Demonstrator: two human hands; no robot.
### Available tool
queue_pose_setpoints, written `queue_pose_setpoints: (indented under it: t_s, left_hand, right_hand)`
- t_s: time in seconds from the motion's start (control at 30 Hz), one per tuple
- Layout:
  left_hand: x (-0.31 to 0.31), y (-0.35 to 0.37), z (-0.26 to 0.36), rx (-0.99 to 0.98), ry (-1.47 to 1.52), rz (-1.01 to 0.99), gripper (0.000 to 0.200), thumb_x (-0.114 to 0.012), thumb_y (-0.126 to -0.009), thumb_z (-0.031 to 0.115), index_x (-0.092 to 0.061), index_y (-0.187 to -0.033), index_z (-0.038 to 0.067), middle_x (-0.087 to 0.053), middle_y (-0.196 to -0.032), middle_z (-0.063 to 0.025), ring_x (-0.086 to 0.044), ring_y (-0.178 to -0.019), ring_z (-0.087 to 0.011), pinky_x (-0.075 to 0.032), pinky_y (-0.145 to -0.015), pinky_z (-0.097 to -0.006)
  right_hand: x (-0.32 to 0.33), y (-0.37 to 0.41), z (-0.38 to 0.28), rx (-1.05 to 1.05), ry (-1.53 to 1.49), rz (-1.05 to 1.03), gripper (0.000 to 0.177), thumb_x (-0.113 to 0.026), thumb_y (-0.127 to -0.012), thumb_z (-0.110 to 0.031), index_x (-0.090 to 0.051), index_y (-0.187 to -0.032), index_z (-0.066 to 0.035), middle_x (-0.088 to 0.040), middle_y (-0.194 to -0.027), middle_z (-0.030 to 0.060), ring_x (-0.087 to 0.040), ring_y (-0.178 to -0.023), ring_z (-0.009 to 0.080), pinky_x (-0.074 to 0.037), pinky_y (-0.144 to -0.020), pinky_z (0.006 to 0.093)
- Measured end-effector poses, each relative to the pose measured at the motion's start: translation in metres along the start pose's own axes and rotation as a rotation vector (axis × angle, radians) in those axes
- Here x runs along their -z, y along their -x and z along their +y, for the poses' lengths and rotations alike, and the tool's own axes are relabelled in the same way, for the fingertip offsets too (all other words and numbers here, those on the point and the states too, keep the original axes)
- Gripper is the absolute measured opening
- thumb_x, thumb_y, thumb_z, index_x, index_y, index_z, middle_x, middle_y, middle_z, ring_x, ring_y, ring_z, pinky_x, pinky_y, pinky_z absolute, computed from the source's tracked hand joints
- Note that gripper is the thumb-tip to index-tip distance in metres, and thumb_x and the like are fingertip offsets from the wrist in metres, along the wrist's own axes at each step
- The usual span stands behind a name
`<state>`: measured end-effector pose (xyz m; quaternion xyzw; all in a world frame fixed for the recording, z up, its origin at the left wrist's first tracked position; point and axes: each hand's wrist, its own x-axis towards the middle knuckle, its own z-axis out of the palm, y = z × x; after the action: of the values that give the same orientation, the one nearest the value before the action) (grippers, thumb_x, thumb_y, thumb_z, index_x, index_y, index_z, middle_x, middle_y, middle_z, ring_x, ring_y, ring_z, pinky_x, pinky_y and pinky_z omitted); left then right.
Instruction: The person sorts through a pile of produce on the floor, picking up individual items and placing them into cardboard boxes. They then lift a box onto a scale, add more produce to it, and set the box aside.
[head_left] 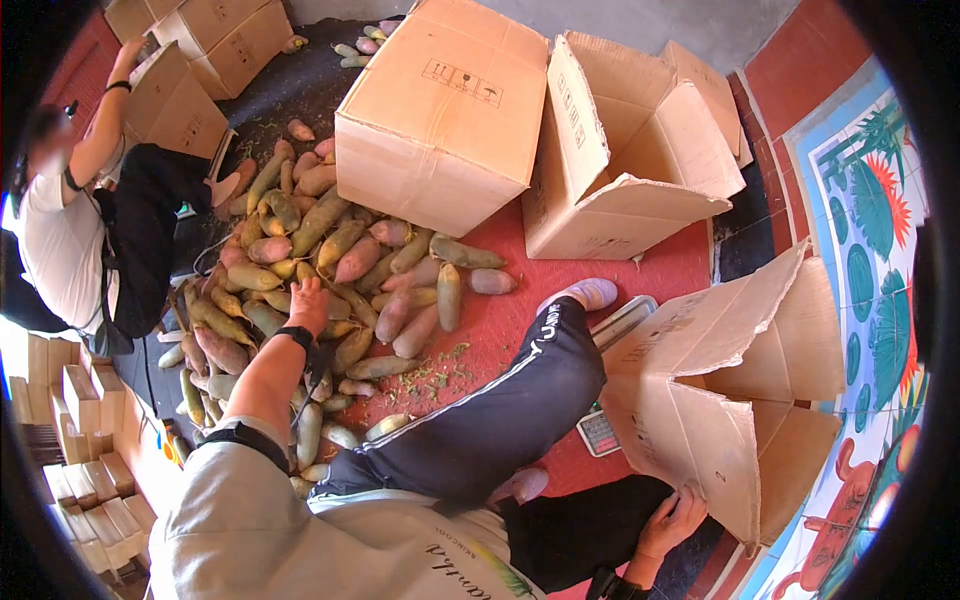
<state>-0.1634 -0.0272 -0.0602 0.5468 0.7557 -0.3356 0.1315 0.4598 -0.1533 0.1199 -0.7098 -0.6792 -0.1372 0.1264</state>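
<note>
My left hand (308, 306) reaches over a large pile of long green and pink radishes (360, 258), its fingers spread on top of them. No radish is visibly held in it. On the right, my right hand (672, 520) grips the lower edge of an open cardboard box (660, 420), with its fingers against the cardboard. That box rests on a scale, and its flaps stand up and outward. The scale's display panel (599, 434) shows beside the box.
A closed cardboard box (440, 110) and another open box (625, 190) stand beyond the pile. A co-worker (75, 210) sits at left, one hand on a carton (175, 105). Loose leaf scraps (435, 380) lie on the red floor. Stacked blocks (90, 490) stand lower left.
</note>
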Motion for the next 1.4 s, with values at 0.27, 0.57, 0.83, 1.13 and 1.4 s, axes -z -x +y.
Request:
queue_pose_setpoints:
  t_s: [0.27, 0.57, 0.83, 1.13, 1.4]
  left_hand:
    - [-0.048, 0.002, 0.000, -0.054, 0.041, 0.084, 0.040, -0.063, -0.076, 0.017, -0.048, -0.114, 0.015, -0.052, -0.111, -0.0108, -0.052, -0.105, -0.0285, -0.038, -0.090, -0.0435]
    - [-0.030, 0.036, 0.035, 0.019, 0.182, -0.096, 0.036, -0.057, -0.079, 0.022, -0.057, -0.110, 0.005, -0.056, -0.112, -0.0108, -0.054, -0.108, -0.0251, -0.042, -0.090, -0.0346]
    - [-0.009, 0.039, 0.033, -0.145, 0.226, -0.138, 0.041, -0.059, -0.078, 0.030, -0.059, -0.107, 0.001, -0.060, -0.110, -0.0134, -0.059, -0.101, -0.0253, -0.048, -0.082, -0.0344]
    - [0.002, 0.046, 0.033, -0.291, 0.713, -0.274, 0.042, -0.064, -0.074, 0.038, -0.066, -0.088, -0.001, -0.066, -0.084, -0.0147, -0.064, -0.076, -0.0242, -0.050, -0.071, -0.0348]
    - [0.107, 0.111, 0.057, -0.513, 1.177, -0.172, 0.038, -0.060, -0.083, 0.027, -0.058, -0.103, -0.004, -0.062, -0.078, -0.0085, -0.059, -0.066, -0.0156, -0.048, -0.061, -0.0310]
  right_hand:
    - [-0.002, 0.003, 0.003, -0.003, 0.008, 0.001, 0.016, -0.052, -0.079, -0.003, -0.057, -0.093, 0.002, -0.056, -0.096, 0.0159, -0.051, -0.095, 0.0348, -0.037, -0.087, 0.0464]
    - [-0.004, -0.003, 0.001, 0.032, -0.013, 0.033, 0.014, -0.052, -0.079, -0.004, -0.057, -0.090, 0.002, -0.057, -0.097, 0.0162, -0.051, -0.095, 0.0348, -0.038, -0.087, 0.0465]
    - [-0.002, -0.001, -0.003, 0.007, -0.003, 0.050, 0.013, -0.052, -0.079, -0.003, -0.057, -0.090, 0.002, -0.056, -0.096, 0.0148, -0.051, -0.094, 0.0342, -0.038, -0.087, 0.0450]
    - [-0.003, -0.001, -0.001, 0.009, -0.050, 0.100, 0.012, -0.053, -0.078, -0.003, -0.058, -0.089, 0.000, -0.056, -0.094, 0.0145, -0.052, -0.093, 0.0337, -0.038, -0.086, 0.0449]
    - [-0.001, 0.003, 0.001, 0.031, -0.066, 0.153, 0.012, -0.054, -0.077, -0.003, -0.057, -0.088, 0.000, -0.056, -0.092, 0.0144, -0.052, -0.090, 0.0339, -0.039, -0.082, 0.0450]
